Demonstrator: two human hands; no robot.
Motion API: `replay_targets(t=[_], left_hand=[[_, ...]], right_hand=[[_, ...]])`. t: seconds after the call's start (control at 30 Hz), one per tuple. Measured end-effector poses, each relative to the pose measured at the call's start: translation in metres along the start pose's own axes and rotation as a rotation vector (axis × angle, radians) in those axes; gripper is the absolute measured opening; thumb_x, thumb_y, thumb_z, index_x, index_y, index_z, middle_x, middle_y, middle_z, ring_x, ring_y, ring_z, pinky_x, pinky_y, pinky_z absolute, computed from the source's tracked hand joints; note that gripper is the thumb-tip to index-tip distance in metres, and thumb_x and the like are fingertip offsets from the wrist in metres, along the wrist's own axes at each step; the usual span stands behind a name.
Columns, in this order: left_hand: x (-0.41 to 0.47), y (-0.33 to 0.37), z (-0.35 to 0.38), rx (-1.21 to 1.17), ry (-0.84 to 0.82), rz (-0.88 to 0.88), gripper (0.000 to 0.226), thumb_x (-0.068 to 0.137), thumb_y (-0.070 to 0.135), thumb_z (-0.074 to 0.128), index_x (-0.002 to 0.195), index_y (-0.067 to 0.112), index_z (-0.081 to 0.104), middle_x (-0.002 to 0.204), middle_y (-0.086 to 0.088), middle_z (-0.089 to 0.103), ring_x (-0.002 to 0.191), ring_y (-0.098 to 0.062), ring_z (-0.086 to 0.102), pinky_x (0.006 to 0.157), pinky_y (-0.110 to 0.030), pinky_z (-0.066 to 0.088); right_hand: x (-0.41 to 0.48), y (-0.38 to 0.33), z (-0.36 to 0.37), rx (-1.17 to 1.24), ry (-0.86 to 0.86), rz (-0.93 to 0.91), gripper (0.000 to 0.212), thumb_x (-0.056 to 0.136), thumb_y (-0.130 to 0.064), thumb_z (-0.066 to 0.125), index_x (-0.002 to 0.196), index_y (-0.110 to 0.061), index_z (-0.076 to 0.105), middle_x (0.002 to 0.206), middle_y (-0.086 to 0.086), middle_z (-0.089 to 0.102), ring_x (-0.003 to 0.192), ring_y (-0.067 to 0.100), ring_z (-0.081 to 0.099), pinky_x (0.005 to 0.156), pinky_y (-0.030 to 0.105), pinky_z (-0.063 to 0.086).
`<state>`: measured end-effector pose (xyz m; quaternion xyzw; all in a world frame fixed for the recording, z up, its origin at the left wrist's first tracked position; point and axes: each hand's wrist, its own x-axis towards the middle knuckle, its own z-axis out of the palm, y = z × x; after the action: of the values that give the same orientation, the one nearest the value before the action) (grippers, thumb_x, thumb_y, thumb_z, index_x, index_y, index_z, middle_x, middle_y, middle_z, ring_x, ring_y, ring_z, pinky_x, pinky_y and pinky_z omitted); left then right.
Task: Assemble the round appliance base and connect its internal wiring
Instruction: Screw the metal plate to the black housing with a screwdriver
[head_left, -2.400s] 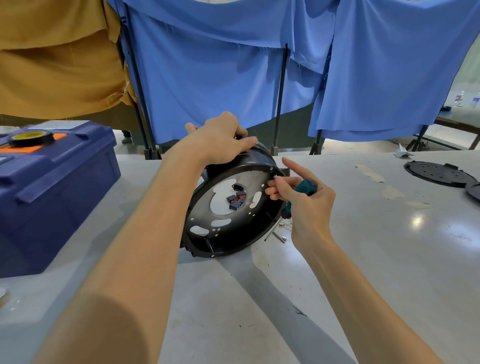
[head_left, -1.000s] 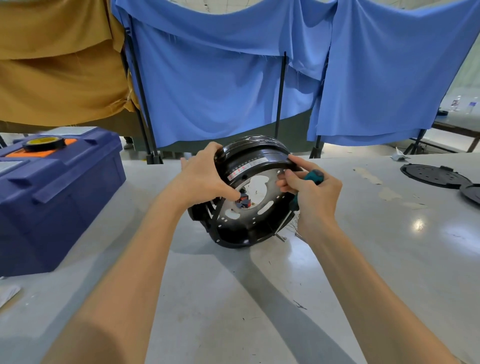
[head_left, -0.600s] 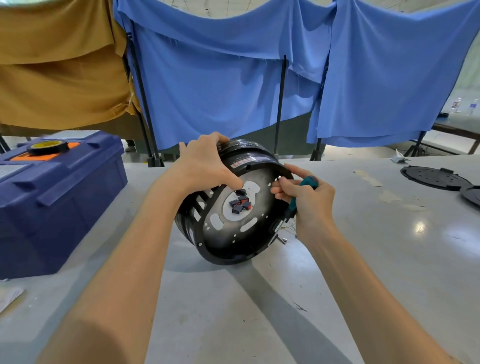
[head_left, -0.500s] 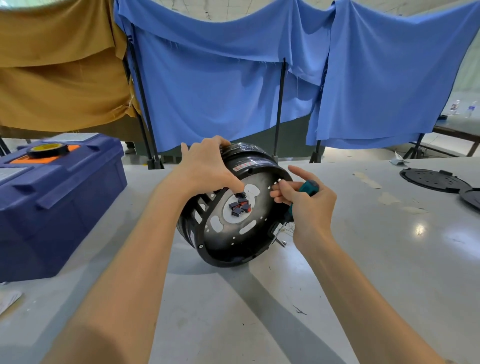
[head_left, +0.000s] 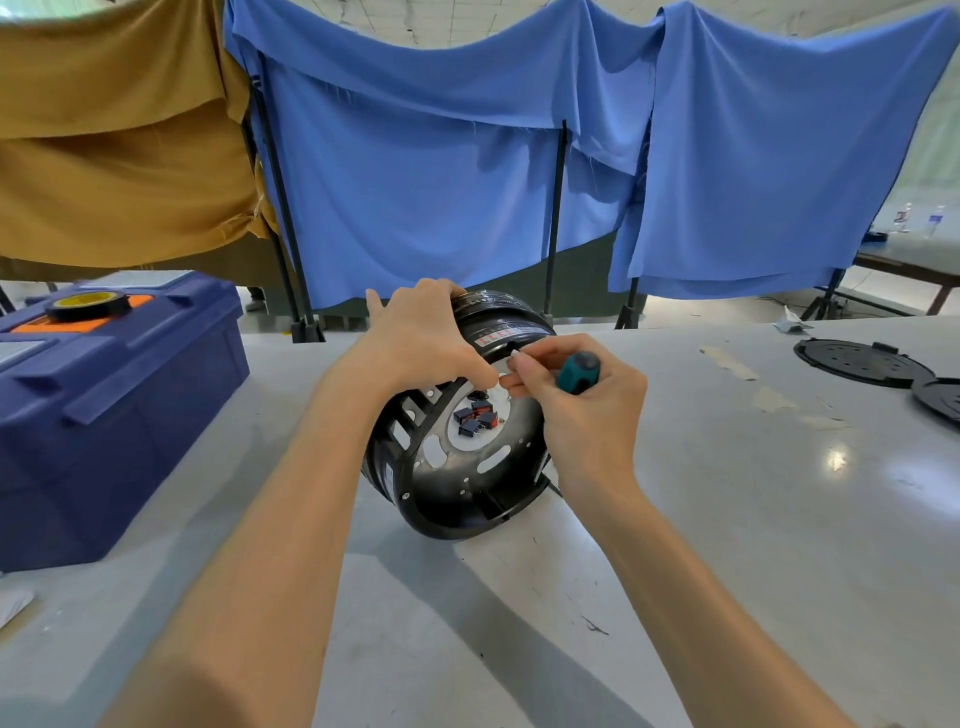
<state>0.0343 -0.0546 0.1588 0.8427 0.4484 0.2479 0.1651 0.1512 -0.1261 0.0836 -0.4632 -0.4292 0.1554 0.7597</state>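
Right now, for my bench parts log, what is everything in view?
round appliance base: one, black, tilted on edge, table centre
connectors: several, black and red, in base's centre opening
screwdriver: one, teal handle, in right hand
toolbox: one, blue, table left
tape roll: one, black-yellow, on toolbox
perforated discs: two, black, table far right
cloths: several, blue and mustard, hung behind
left hand: one, grips base's top rim
right hand: one, holds screwdriver

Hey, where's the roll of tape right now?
In the head view, the roll of tape lies on the lid of the blue toolbox, at the left of the table, well left of the black round base.
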Motion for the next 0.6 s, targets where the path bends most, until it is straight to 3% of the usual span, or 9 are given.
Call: replay_targets(t=[0.13, 0.33, 0.5, 0.6], left_hand=[[0.002, -0.001, 0.003, 0.05, 0.032, 0.014, 0.084, 0.054, 0.035, 0.086, 0.129, 0.013, 0.053, 0.11, 0.0, 0.061, 0.111, -0.024, 0.055, 0.118, -0.054, 0.01], [0.004, 0.002, 0.006, 0.071, 0.066, 0.02, 0.068, 0.055, 0.031, 0.084, 0.115, 0.012, 0.06, 0.09, 0.002, 0.062, 0.09, -0.02, 0.049, 0.117, -0.054, 0.013], [0.005, 0.003, 0.007, 0.063, 0.077, 0.027, 0.062, 0.057, 0.026, 0.084, 0.112, 0.01, 0.062, 0.085, 0.002, 0.061, 0.085, -0.018, 0.044, 0.117, -0.054, 0.015], [0.005, 0.004, 0.007, 0.079, 0.078, 0.025, 0.062, 0.057, 0.025, 0.084, 0.113, 0.006, 0.063, 0.093, -0.006, 0.065, 0.087, -0.022, 0.046, 0.117, -0.054, 0.012]], right_hand=[[0.0, 0.003, 0.004, -0.056, 0.037, -0.031, 0.012, 0.085, -0.001, 0.071, 0.081, -0.012, 0.068, 0.072, 0.003, 0.069, 0.061, 0.009, 0.069, 0.058, 0.013, 0.052], [-0.001, 0.011, 0.007, -0.168, 0.091, -0.129, 0.019, 0.085, -0.007, 0.071, 0.08, -0.024, 0.064, 0.074, -0.005, 0.067, 0.066, 0.013, 0.067, 0.06, 0.015, 0.052], [0.002, 0.016, 0.007, -0.276, 0.095, -0.185, 0.007, 0.084, -0.007, 0.073, 0.087, -0.011, 0.068, 0.08, 0.001, 0.068, 0.074, 0.02, 0.068, 0.069, 0.027, 0.057], [0.003, 0.016, 0.006, -0.308, 0.093, -0.217, 0.007, 0.084, -0.007, 0.074, 0.088, -0.009, 0.068, 0.08, 0.005, 0.068, 0.072, 0.024, 0.067, 0.066, 0.023, 0.057]])
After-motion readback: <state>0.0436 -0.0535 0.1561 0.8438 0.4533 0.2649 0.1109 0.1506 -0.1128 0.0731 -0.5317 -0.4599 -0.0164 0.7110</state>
